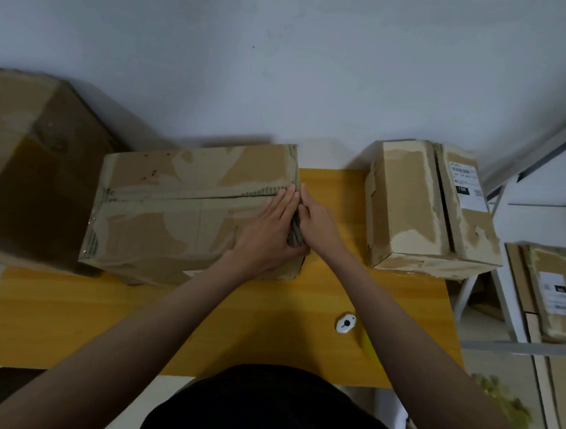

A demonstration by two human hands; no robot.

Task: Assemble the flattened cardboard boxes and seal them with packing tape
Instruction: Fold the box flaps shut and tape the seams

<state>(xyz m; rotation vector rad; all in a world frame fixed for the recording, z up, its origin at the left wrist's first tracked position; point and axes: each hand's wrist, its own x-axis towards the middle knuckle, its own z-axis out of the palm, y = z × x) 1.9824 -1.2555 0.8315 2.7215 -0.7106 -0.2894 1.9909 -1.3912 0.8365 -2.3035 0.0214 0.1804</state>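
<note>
Right now both hands meet at the right end of the big box (188, 207), which lies on the yellow table (106, 322) with its long top seam running left to right. The left hand (270, 227) lies flat on the box top beside that end, fingers straight and together, pressing down across the seam. The right hand (317, 226) sits against the end face of the same box, fingers straight and close together, flat on the cardboard where a worn strip of tape (295, 228) folds over the edge. Neither hand is curled round anything.

Judging by this, the step in hand is smoothing the tape end down over the box corner. To do it well, the top hand should keep the flaps level and shut while the side hand rubs from the edge downward, so no bubble or loose tail is left. Firm, even pressure matters because the cardboard looks scuffed and peeled, and tape may bond poorly to torn patches.

To the right of the big box, well apart from it, a smaller box (426, 207) with a shipping label stands on the same table. Nearer the person than the big box, a small white gadget (346, 323) lies on the table; whether it is a cutter I cannot tell. A larger brown carton (34, 163) stands to the left of the big box, just beside it.
</note>
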